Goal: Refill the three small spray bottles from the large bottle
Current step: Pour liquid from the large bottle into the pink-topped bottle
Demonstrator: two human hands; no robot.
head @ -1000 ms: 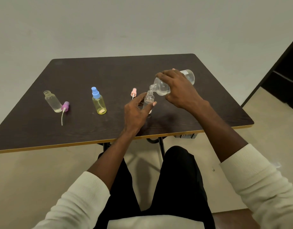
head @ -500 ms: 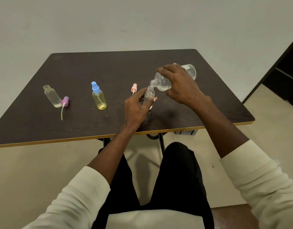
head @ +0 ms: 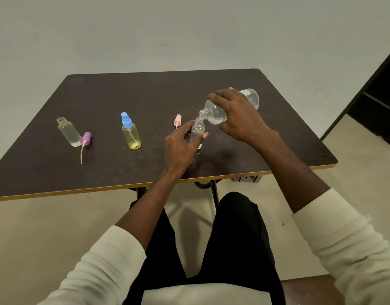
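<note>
My right hand [head: 238, 115] grips the large clear bottle [head: 251, 100], tipped on its side with its open neck over the mouth of a small clear spray bottle [head: 199, 128]. My left hand [head: 180, 148] holds that small bottle upright on the table between thumb and fingers. Its pink spray cap [head: 177, 120] lies just behind it. A yellow bottle with a blue spray cap [head: 130, 134] stands at the middle left. An uncapped clear bottle [head: 67, 133] stands at the far left, and its purple spray cap [head: 85, 139] with tube lies beside it.
The dark wooden table [head: 145, 93] has a light front edge close to my knees. A dark doorway [head: 379, 102] is at the right. A small grey box [head: 246, 178] sits on the floor under the table.
The view has shifted slightly. The large bottle stays tipped over the small bottle, and both hands keep their hold.
</note>
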